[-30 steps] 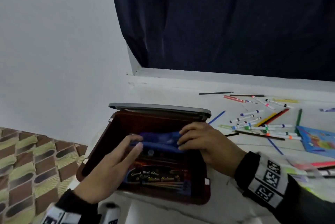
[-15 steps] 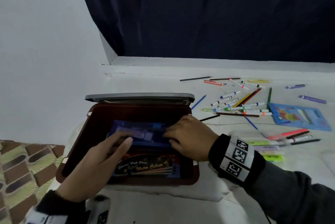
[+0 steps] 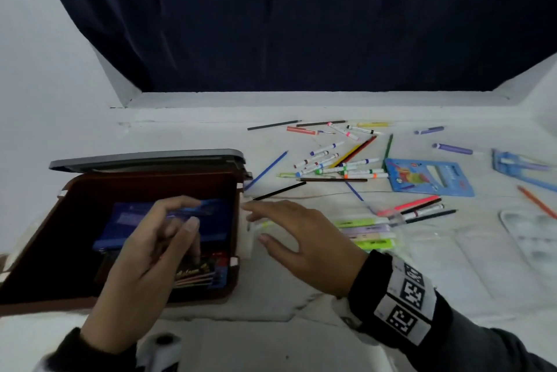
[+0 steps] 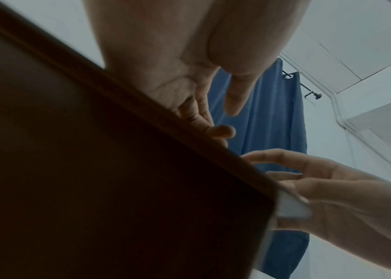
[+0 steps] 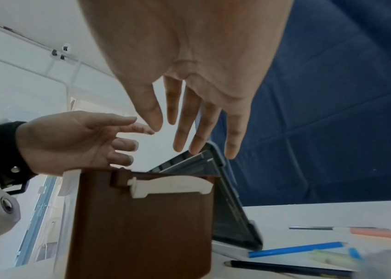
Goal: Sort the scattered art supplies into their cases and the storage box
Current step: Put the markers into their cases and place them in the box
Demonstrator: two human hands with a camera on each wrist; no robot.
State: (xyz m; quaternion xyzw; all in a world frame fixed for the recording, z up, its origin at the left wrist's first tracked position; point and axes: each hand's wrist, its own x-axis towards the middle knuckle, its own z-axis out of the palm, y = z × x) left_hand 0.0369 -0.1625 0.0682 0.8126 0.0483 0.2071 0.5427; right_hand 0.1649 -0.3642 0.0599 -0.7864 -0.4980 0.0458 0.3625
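Under my left hand (image 3: 144, 254), hovering slack and empty, the storage box (image 3: 75, 200) stands open, my right hand (image 3: 304, 239) spread empty beside it, whose white latch (image 5: 170, 186) only the right wrist view shows.

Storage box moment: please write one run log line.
storage box: lid open | blue case: inside | left hand: open, above box | right hand: open, beside box

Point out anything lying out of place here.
Loose markers and pencils lie scattered across the white table, outside the open brown storage box. The blue cardboard case sits among them. Nothing looks spilled or broken.
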